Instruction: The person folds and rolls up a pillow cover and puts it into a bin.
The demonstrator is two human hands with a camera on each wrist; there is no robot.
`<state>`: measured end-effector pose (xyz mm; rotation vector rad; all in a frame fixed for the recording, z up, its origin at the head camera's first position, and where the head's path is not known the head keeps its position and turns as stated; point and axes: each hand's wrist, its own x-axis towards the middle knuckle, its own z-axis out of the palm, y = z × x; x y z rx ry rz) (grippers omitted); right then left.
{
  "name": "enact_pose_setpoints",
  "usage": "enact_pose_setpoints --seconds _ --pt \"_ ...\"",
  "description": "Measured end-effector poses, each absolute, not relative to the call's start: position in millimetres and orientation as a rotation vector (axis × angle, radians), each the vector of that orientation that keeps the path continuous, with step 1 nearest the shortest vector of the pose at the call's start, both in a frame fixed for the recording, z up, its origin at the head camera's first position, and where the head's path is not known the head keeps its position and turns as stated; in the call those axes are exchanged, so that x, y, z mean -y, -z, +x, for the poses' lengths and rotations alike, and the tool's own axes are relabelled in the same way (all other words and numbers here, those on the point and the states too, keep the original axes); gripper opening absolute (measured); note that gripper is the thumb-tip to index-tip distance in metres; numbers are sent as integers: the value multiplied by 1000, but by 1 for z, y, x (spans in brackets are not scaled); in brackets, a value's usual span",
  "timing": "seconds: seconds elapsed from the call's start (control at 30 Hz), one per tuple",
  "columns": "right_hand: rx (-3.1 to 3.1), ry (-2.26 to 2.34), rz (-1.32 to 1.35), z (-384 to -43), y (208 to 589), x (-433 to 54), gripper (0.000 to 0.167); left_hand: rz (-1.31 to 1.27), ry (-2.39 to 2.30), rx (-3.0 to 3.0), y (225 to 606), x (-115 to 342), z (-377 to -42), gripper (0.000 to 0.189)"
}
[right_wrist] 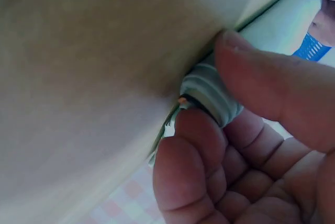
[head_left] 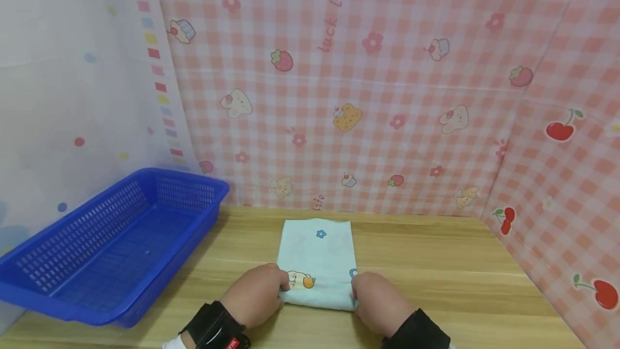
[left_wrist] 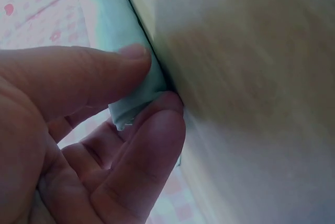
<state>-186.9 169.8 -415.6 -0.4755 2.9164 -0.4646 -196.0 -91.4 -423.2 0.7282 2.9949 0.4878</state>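
Cloth [head_left: 319,257], pale blue-green and folded, lies on the wooden table [head_left: 436,263], at six o'clock from the middle of the head view. Its near edge is rolled up thick. At the cloth's eight o'clock, the left hand [head_left: 256,292] pinches one end of the roll. At four o'clock, the right hand [head_left: 382,300] pinches the other end. A blue basket [head_left: 140,246] sits at nine o'clock from the cloth.
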Motion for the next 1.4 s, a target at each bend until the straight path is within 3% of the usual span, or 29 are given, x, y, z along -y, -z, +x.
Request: enact_pose_setpoints --seconds 0.43,0.83,1.13,1.4 --pt "-2842 614 -617 -196 419 -186 11 653 -672 -2927 423 101 -201 11" --pt "-2682 882 -373 -204 416 -189 11 510 -1051 -2687 426 116 -213 4" --pt "-2636 1045 -201 -207 417 -183 17 481 -1035 -2707 427 113 -216 1" --pt "-2812 860 -412 -203 416 -183 18 617 -872 -2887 425 108 -212 14"
